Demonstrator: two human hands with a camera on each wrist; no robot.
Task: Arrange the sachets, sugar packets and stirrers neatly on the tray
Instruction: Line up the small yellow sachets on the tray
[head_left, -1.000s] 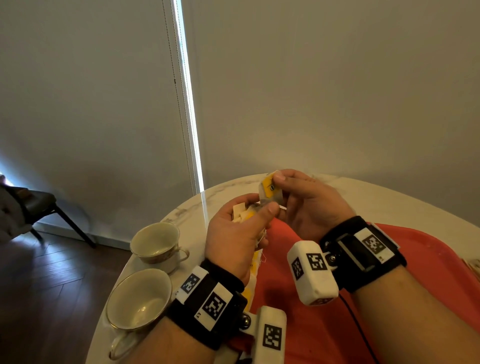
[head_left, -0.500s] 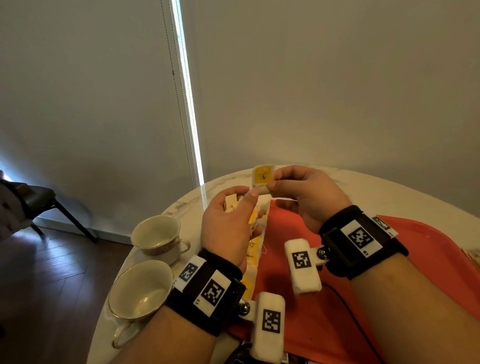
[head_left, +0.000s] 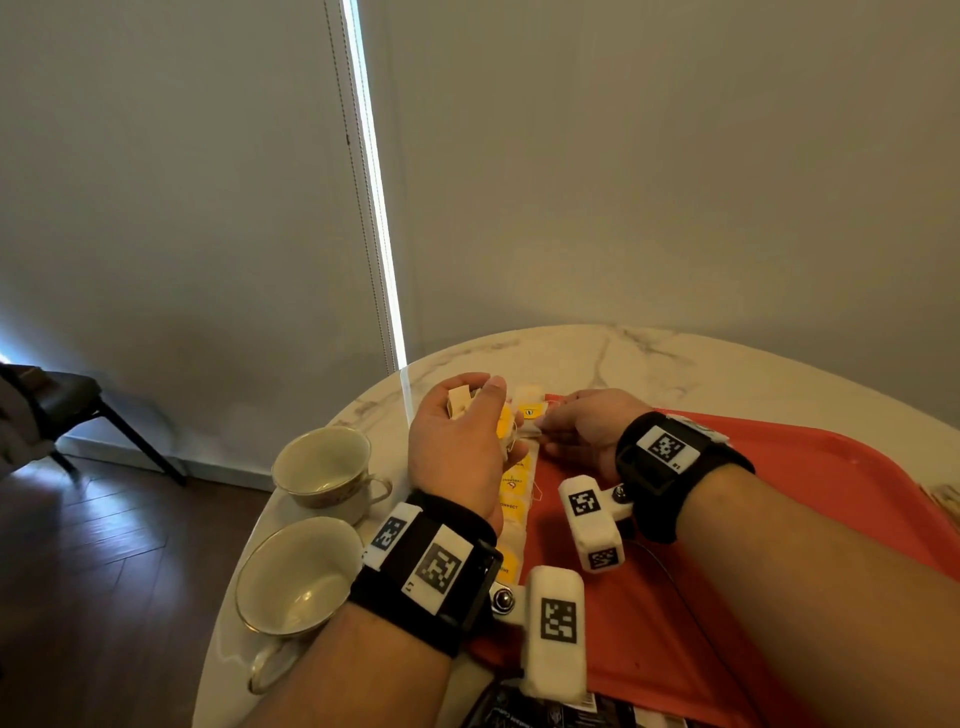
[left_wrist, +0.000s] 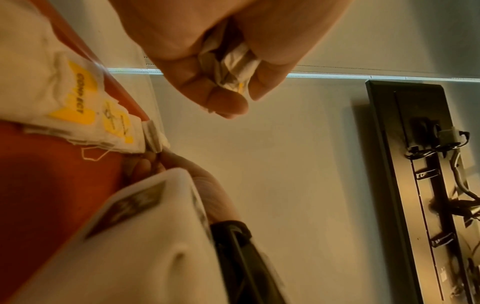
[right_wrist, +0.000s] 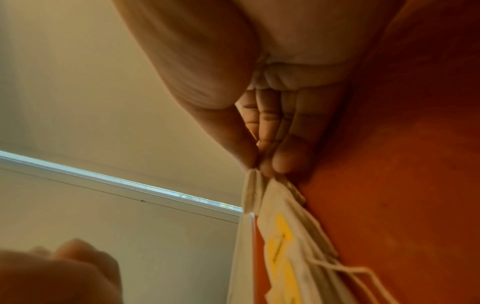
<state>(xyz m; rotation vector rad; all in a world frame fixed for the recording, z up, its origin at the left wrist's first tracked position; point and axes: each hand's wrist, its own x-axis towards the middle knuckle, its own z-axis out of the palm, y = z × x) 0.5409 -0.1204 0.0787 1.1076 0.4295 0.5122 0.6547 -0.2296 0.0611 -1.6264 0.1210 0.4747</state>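
A red tray (head_left: 753, 519) lies on the marble table (head_left: 675, 364). A row of white and yellow sachets (head_left: 514, 493) runs along its left edge. My left hand (head_left: 478, 400) hovers over the tray's far left corner and grips a bunch of sachets (head_left: 460, 402), crumpled in the curled fingers (left_wrist: 228, 61). My right hand (head_left: 543, 428) is low on the tray and pinches the edge of one sachet (head_left: 530, 413) at the far end of the row. In the right wrist view thumb and fingers (right_wrist: 275, 164) meet on that sachet (right_wrist: 253, 189). No stirrers or sugar packets can be made out.
Two empty teacups (head_left: 322, 467) (head_left: 296, 577) stand on the table left of the tray, close to my left forearm. A black packet (head_left: 545, 714) lies at the near edge. A dark chair (head_left: 62, 405) stands on the floor at far left. The wall is just behind the table.
My right hand drew one sachet out of the left hand's bunch and carried it down to the tray's far left corner. Both hands have dropped lower.
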